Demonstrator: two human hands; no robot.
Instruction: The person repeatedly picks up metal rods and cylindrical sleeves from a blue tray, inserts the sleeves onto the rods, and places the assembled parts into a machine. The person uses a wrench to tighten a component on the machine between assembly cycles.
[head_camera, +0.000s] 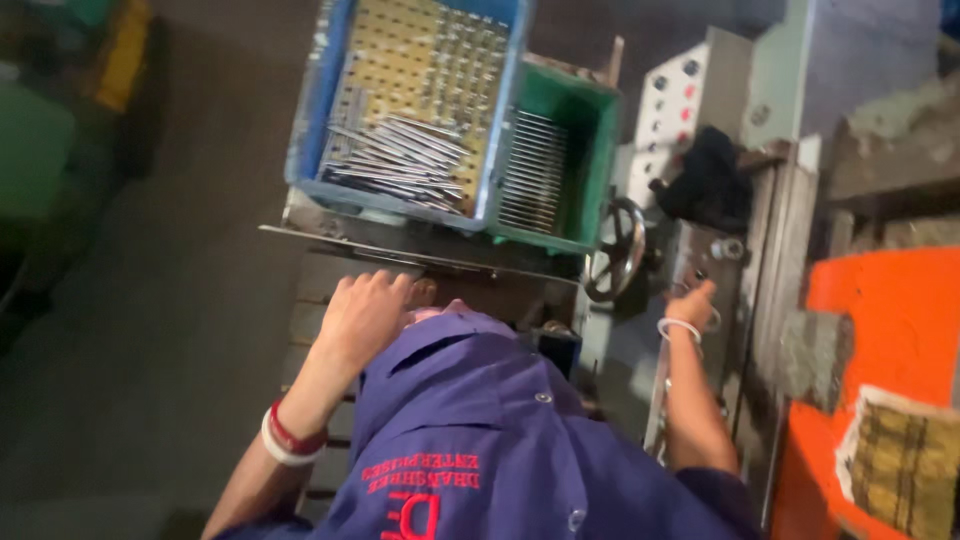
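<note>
My left hand rests palm down, fingers curled, on the metal edge just below a blue crate; what lies under it is hidden. The crate holds a perforated tray and a pile of thin metal rods. My right hand reaches out to the grey machine beside a black handwheel; its fingers are turned away, so any grip is hidden. Red and white bangles circle my left wrist, a white one my right. My purple shirt fills the lower middle.
A green crate with more rods sits right of the blue one. A white control panel with buttons and a black cloth stand behind the machine. An orange block is at right. Dark floor lies at left.
</note>
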